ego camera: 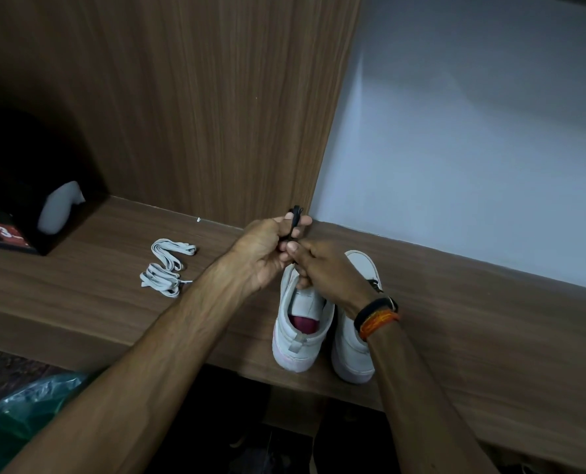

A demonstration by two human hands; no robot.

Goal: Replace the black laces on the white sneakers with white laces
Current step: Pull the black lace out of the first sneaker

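Two white sneakers stand side by side on a wooden shelf (pixel 455 319), heels toward me. The left sneaker (pixel 300 331) shows a dark red insole and no lace that I can see. The right sneaker (pixel 351 350) is partly hidden under my right wrist, with a bit of black lace showing near its front. Above the shoes, my left hand (pixel 267 254) grips a bunched black lace (pixel 294 223) between thumb and fingers. My right hand (pixel 322 271) pinches the same lace just below. Two folded white laces (pixel 166 266) lie on the shelf to the left.
A black box (pixel 7 230) with a red label and a white wrapped object (pixel 58 208) sit at the far left of the shelf. Wooden panelling rises behind; a pale wall is at the right. A green plastic bag (pixel 21 415) lies below left.
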